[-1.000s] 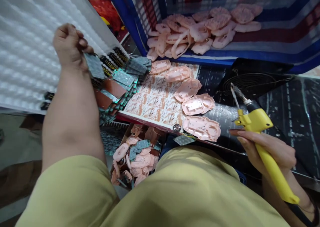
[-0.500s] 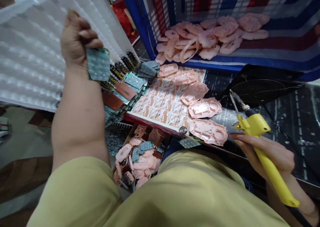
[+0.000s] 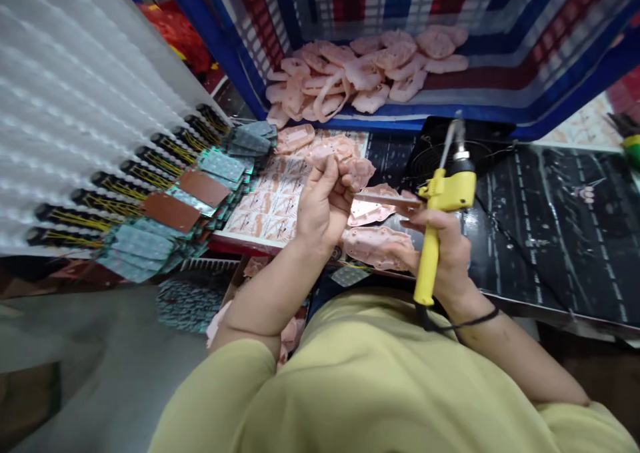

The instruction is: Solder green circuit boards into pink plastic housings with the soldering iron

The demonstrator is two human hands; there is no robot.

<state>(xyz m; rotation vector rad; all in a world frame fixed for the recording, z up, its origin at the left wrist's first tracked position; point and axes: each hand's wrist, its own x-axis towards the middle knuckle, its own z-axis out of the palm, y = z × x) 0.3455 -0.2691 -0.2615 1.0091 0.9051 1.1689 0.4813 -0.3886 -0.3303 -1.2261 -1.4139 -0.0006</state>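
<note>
In my right hand (image 3: 445,240) is a yellow soldering gun (image 3: 427,260), its metal tip and solder guide pointing up and away. Thumb and fingers of my left hand (image 3: 325,200) are closed in a pinch over the row of pink shells. A thin circuit board (image 3: 383,200), seen nearly edge-on, spans the gap between my hands, with its right end at my right fingertips. Whatever small part my left fingertips pinch is hidden. Under my hands lie pink plastic shells (image 3: 377,245), one of them (image 3: 295,138) farther back on the patterned board (image 3: 265,203).
Stacked green circuit boards (image 3: 145,243) with yellow wires lie left, beside a white ridged panel (image 3: 85,73). Behind stands a blue-rimmed striped crate (image 3: 400,123) holding pink shells (image 3: 345,66). A black fan (image 3: 450,150) sits before it. Below the table edge are more boards (image 3: 190,303).
My left hand has come from the white panel to above the pink shells, bringing the circuit board. The right hand has moved left and turned the soldering gun upright. The view has shifted right.
</note>
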